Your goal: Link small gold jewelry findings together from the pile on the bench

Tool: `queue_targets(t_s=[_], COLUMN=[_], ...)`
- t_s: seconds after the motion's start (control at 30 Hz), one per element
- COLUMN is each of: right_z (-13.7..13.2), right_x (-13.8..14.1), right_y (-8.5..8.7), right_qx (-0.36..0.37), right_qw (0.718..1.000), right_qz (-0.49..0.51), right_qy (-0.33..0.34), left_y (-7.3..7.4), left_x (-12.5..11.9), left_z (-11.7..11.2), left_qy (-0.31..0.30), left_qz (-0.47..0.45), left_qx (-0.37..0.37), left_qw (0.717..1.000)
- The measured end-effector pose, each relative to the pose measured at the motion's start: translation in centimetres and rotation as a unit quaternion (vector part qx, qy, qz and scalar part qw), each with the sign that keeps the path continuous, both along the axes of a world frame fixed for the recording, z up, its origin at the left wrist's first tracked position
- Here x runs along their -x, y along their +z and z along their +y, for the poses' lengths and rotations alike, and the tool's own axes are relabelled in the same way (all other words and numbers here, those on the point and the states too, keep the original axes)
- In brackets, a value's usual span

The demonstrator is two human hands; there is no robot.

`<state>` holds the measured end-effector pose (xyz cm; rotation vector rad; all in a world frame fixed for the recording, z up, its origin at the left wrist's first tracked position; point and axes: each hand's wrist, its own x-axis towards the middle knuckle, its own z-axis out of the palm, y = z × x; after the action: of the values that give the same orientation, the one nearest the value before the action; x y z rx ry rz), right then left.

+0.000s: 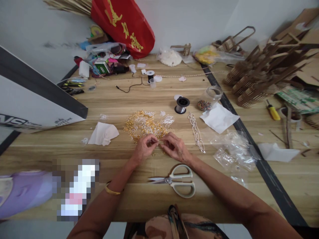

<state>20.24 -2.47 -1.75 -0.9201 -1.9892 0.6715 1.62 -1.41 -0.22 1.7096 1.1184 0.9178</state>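
Observation:
My left hand (146, 147) and my right hand (175, 147) meet fingertip to fingertip, both pinched. What sits between the fingers is too small to make out. Just beyond them spreads a pile of gold and silver beads (147, 124), with thin silver pins (168, 121) at its right side. Under the hands lies a short gold strand (159, 154), and a faint thin line runs down towards the scissors (178, 181). These scissors have pale handles and lie nearer my body, blades pointing left. A silver beaded chain (196, 134) rests right of my right hand.
Behind the beads stand a wire spool (182, 105) and a glass jar (211, 98) holding small beads. White paper (219, 118) and clear plastic bags (236, 151) lie to the right, a crumpled tissue (103, 133) to the left. Bamboo baskets (249, 79) crowd the far right; a large box (37, 99) stands left.

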Motion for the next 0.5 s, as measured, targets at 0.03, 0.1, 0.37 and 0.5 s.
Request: queue_targets(t_s=[0.03,0.1,0.37,0.5], right_z=[0.03,0.07,-0.01,-0.17], right_x=[-0.01,-0.01,0.13,0.18], right_y=[0.08,0.19,-0.02,-0.01], right_qx=[-0.003,-0.006,0.013,0.023], right_qw=[1.000,1.000,0.999,0.999], right_qz=[0.001,0.004,-0.003,-0.005], right_qy=[0.001,0.013,0.042,0.036], left_y=[-0.04,-0.02,0.43,0.48], left_x=[0.01,-0.01,-0.11,-0.06], left_z=[-0.02,-0.08,-0.27,-0.25], left_qy=[-0.003,-0.009,-0.016,-0.010], left_qz=[0.003,0.012,0.029,0.017], left_qx=[-0.002,-0.007,-0.005,0.002], left_qw=[1.000,1.000,0.999,1.000])
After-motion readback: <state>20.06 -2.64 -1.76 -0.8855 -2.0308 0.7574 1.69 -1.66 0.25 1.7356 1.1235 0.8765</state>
